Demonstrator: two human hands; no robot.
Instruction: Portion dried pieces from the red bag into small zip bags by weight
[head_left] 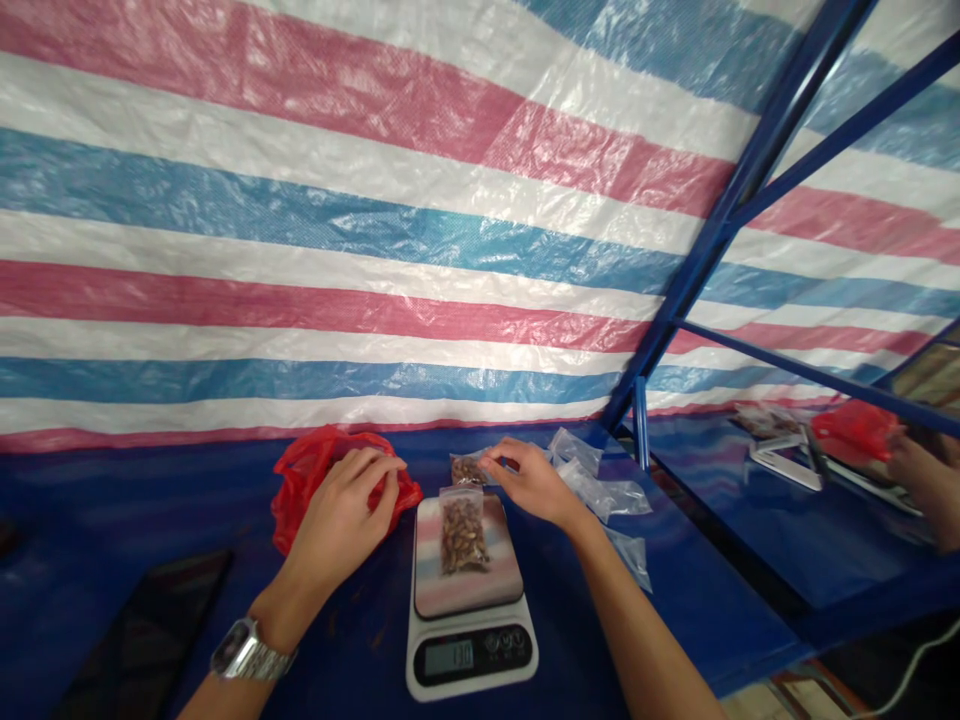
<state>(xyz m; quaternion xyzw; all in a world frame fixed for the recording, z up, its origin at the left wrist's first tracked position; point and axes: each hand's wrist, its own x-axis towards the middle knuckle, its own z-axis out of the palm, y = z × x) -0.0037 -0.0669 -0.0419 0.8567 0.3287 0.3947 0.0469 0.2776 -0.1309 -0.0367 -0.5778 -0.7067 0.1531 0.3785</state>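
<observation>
A white digital scale (472, 645) stands on the blue table, its display lit. On its plate lies a small clear bag (463, 535) filled with brown pieces. My left hand (351, 505) hovers over the right part of a red plastic bag (300, 490), fingers curved and apart, holding nothing visible. Behind the scale, my right hand (531, 480) has its thumb and index finger near a second small bag of brown pieces (466, 468); whether they grip its edge is unclear. Several clear bags (589, 485) lie to the right of this hand.
A dark flat object (150, 630) lies at the lower left. Blue metal bars (705, 250) rise at the right. Beyond them are another white scale (787, 465), a red bag (851, 430) and another person's hand (926, 475). Striped plastic sheeting (337, 230) hangs behind the table.
</observation>
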